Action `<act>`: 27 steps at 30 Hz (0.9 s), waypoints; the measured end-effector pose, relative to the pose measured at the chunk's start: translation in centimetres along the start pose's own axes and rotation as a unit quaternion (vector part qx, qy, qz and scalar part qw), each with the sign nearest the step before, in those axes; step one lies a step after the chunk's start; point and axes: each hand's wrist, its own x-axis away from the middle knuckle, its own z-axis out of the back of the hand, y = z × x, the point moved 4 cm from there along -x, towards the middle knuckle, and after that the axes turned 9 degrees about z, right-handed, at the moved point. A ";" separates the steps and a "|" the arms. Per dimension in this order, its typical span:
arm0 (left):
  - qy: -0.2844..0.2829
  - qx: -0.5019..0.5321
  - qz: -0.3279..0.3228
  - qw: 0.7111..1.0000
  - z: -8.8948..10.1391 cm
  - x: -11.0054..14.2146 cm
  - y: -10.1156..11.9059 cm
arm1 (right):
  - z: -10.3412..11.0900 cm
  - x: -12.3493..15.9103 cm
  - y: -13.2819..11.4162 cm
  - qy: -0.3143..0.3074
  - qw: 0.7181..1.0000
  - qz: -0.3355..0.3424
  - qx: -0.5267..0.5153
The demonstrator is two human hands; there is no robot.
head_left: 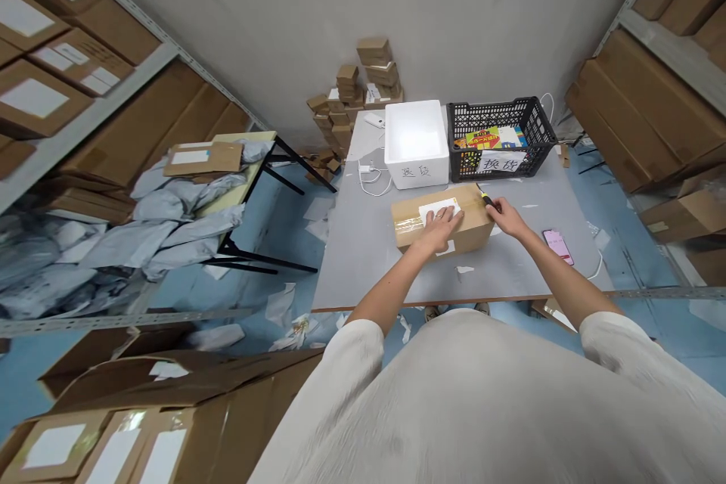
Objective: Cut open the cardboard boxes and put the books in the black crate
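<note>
Resting on one box (473, 206), the left hand (440, 229) has fingers outstretched. The right hand (509, 217) grips one cutter (486, 199). One phone (559, 247) lies near the table's (355, 242) front right corner.

A closed brown cardboard box (473, 214), clear tape (408, 224) glinting at its left end and a white label (431, 210) on top, lies slightly askew near the bench's (355, 249) front edge, a held black-and-yellow cutter (487, 200) slanting over its right end.

L grip (441, 228) hides pt of label (436, 206); phone (559, 247) txt illegible, far-L bags (28, 266) blurred
</note>
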 end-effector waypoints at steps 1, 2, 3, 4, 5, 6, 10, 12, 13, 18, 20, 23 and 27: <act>0.005 -0.002 -0.003 1.000 0.2 0.3 -0.2 | -0.1 0.6 -0.2 -0.003 1.000 -0.001 -0.012; 0.012 -0.001 -0.004 1.000 0.4 0.6 -0.3 | -0.3 1.1 -0.3 -0.008 1.000 -0.002 -0.028; 0.021 0.002 -0.002 1.000 0.5 0.9 -0.2 | -0.4 1.7 -0.4 -0.015 0.999 -0.004 -0.050; 0.029 0.006 0.003 1.000 0.6 1.1 0.0 | -0.4 2.3 -0.5 -0.025 0.997 -0.008 -0.077; 0.038 0.009 0.005 0.999 0.6 1.3 0.3 | -0.5 2.8 -0.5 -0.037 0.994 -0.013 -0.106; 0.045 0.010 0.007 0.999 0.6 1.3 0.7 | -0.4 3.3 -0.4 -0.050 0.989 -0.019 -0.134; 0.047 -0.004 -0.004 0.999 0.2 1.0 2.3 | 0.1 4.7 0.1 -0.104 0.969 -0.045 -0.220; 0.034 -0.012 -0.006 0.999 0.0 0.7 2.6 | 0.3 5.1 0.3 -0.120 0.959 -0.057 -0.251; 0.028 -0.013 -0.005 1.000 0.0 0.6 2.7 | 0.5 5.3 0.3 -0.126 0.954 -0.062 -0.266; 0.009 0.000 0.015 1.000 -0.2 0.2 2.6 | 2.0 5.3 1.0 -0.145 0.944 -0.061 -0.292; 0.007 0.005 0.023 1.000 -0.3 0.1 2.6 | 3.1 4.9 1.7 -0.147 0.956 -0.055 -0.247; 0.009 0.016 0.034 0.999 -0.5 0.0 2.7 | 4.9 4.0 2.7 -0.153 0.973 -0.043 -0.167; 0.008 0.023 0.042 0.999 -0.8 -0.1 2.8 | 6.4 2.9 2.8 -0.201 0.973 -0.008 -0.111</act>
